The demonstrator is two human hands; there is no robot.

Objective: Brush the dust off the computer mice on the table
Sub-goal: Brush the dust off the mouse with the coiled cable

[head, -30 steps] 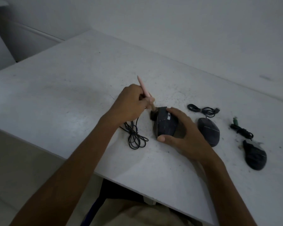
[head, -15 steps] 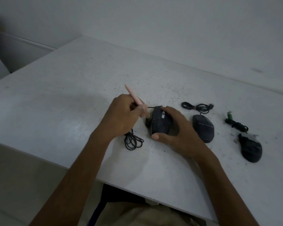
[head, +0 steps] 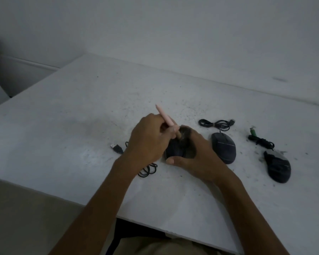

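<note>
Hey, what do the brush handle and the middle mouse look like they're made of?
Brush handle: probably smooth plastic or painted wood, judging by its even pale pink, matte surface. Middle mouse: likely matte black moulded plastic, with a rounded shell and thin seam lines.

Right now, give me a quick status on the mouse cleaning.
Left hand gripping pink brush, bristles on held mouse. Right hand steadying it. Two other mice waiting, right side. Nothing blocking.
</note>
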